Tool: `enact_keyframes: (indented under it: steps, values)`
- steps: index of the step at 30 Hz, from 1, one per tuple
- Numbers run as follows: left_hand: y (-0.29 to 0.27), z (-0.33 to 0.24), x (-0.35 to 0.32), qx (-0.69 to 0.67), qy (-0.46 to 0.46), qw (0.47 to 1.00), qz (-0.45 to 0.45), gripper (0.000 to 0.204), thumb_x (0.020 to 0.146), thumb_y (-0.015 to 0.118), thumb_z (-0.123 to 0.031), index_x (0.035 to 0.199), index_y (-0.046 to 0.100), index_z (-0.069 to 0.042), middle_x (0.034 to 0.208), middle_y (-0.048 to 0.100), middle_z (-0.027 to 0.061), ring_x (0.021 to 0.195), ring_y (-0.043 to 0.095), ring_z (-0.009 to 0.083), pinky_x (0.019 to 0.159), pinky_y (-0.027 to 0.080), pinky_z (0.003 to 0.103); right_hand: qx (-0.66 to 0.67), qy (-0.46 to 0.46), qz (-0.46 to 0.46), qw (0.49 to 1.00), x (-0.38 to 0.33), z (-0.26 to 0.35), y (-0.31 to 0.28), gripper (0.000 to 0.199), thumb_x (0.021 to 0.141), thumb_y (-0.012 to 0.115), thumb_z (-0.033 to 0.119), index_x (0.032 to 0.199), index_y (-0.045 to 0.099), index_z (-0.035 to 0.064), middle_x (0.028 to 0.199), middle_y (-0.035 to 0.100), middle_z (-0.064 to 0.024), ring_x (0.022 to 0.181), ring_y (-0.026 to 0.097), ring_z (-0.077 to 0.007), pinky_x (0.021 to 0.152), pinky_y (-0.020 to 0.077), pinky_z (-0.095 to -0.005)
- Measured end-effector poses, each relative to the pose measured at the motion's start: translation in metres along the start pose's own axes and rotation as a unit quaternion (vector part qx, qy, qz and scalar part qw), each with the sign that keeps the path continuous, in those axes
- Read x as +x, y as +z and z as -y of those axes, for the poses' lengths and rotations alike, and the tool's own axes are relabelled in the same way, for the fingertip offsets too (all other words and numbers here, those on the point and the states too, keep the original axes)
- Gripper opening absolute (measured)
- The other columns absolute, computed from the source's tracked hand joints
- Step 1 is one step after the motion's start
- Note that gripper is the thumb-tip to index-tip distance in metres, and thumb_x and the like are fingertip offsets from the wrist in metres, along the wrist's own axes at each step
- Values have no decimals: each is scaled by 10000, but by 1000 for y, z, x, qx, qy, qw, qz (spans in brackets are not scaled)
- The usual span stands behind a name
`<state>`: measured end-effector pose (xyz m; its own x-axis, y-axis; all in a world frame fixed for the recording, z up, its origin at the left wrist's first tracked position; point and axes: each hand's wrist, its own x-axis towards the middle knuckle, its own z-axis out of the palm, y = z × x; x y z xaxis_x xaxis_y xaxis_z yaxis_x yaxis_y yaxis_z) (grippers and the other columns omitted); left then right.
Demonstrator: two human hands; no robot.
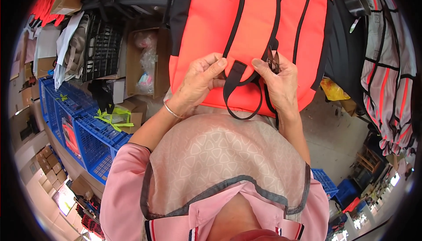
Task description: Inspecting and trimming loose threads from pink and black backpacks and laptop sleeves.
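Note:
A bright orange-red backpack [206,30] with black sides lies in front of me, its shoulder straps facing up. My left hand [202,80] is closed, thumb and fingers pinching the lower edge of the orange shoulder strap [246,25]. Between my hands, a black webbing strap [235,76] comes out of that strap's end and hangs in a loop towards me. My right hand [280,80] is closed around small dark thread snips [273,61], whose pointed blades stick up past the fingers. Its thumb presses beside the strap end. The snips' handles are hidden in the palm.
To the left are blue plastic crates [94,142], an open cardboard box [147,65] with clear plastic bags, and a black crate [102,45]. Grey pieces with orange stripes [382,78] hang at the right. Black fabric [345,52] lies beside the backpack.

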<state>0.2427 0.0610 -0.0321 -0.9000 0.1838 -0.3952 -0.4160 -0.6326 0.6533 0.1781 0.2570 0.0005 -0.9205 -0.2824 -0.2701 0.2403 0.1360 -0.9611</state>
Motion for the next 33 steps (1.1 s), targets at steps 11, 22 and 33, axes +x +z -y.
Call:
enact_keyframes:
  steps: [11, 22, 33]
  values:
    - [-1, 1, 8, 119, 22, 992, 46, 368, 829, 740, -40, 1178, 641, 19, 1120, 689, 78, 1026, 646, 150, 946, 512, 312, 70, -9, 28, 997, 2, -13, 2, 342, 870, 756, 143, 682, 475, 94, 637, 384, 100, 591, 313, -11, 507, 248, -220]
    - [-17, 8, 14, 145, 53, 982, 105, 324, 829, 730, -7, 1145, 659, -3, 1066, 703, 70, 978, 658, 135, 907, 530, 298, 128, -47, 75, 988, -5, 0, 8, 237, 866, 758, 133, 739, 567, 71, 658, 444, 100, 601, 348, -6, 525, 268, -218]
    - [3, 6, 11, 7, -40, 999, -16, 324, 986, 581, -305, 1097, 624, -4, 935, 695, 69, 894, 713, 223, 763, 597, 298, 22, 27, -50, 998, 7, -7, 11, 214, 858, 763, 162, 860, 591, 34, 620, 469, 85, 580, 369, -8, 516, 291, -215]
